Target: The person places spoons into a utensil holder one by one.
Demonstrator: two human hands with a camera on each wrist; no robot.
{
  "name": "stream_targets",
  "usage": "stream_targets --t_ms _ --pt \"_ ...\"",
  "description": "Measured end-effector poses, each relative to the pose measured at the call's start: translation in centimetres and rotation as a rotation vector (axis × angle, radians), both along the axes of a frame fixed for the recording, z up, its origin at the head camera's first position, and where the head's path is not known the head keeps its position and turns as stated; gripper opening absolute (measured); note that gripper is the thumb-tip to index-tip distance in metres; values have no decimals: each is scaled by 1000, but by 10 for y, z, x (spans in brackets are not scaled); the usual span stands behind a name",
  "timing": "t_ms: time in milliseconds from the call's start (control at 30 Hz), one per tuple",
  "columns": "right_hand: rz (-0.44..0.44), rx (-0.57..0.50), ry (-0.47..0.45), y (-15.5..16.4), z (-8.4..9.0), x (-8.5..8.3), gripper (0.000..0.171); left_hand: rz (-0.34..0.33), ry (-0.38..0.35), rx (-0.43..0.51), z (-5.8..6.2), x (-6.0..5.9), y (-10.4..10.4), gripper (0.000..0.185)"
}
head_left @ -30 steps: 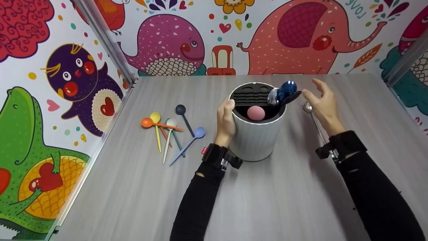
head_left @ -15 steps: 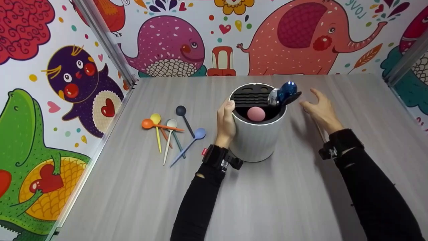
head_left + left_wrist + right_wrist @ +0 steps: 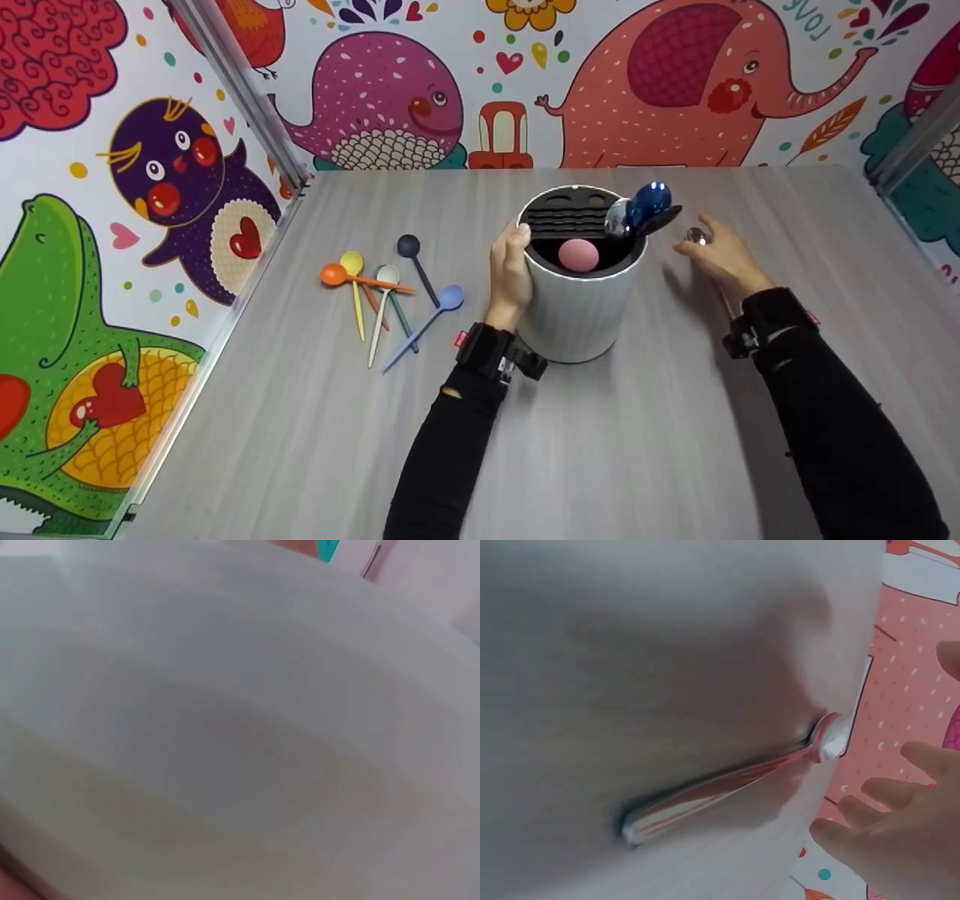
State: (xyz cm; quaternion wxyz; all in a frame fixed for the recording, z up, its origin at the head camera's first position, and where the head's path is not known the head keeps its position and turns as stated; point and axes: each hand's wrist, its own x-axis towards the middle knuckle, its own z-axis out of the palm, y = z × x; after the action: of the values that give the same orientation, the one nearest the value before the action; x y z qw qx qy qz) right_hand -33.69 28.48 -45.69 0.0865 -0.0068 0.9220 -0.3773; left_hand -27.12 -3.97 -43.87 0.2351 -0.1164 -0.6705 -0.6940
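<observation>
Left hand grips holder; right hand lies over metal spoon.
Right fingers spread, relaxed, holding nothing; spoon lies flat on bench beneath them, just right of holder.

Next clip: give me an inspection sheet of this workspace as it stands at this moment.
Surface: grey wood-grain table.
Job's things: white utensil holder upright, blue and dark spoons leaning in it, pink round piece inside; metal spoon flat on the table.
Clutter: coloured plastic spoons lying loose, left of the holder.
Hands: left hand grips the holder's side; right hand over the metal spoon, fingers spread, apparently not gripping it.
Cables: nothing seen.
Surroundings: cartoon animal wall panels on three sides.
</observation>
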Motion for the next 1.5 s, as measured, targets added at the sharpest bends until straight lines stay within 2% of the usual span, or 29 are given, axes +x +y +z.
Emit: stream_targets --t_ms 133,333,533,800,933,1167,1333,1500 --pt "29 64 -26 4 -5 -2 91 4 -11 1 -1 1 1 53" --pt "53 85 -89 8 -11 -1 97 6 -16 -4 -2 1 2 54" --pt "59 116 -74 9 -17 -2 99 -23 -12 6 -2 1 4 57" --pt "124 252 -54 0 -27 -1 88 -15 -20 3 -3 2 4 57" --pt "128 291 13 -5 -27 -2 70 -15 -19 23 -1 2 3 55" --pt "113 379 200 -15 -28 -1 21 -18 -14 26 0 1 2 55" --pt "159 390 274 -24 -26 1 19 -14 1 14 -1 0 0 54" --pt "187 360 292 -30 -27 4 23 8 -6 -5 0 0 -1 52"
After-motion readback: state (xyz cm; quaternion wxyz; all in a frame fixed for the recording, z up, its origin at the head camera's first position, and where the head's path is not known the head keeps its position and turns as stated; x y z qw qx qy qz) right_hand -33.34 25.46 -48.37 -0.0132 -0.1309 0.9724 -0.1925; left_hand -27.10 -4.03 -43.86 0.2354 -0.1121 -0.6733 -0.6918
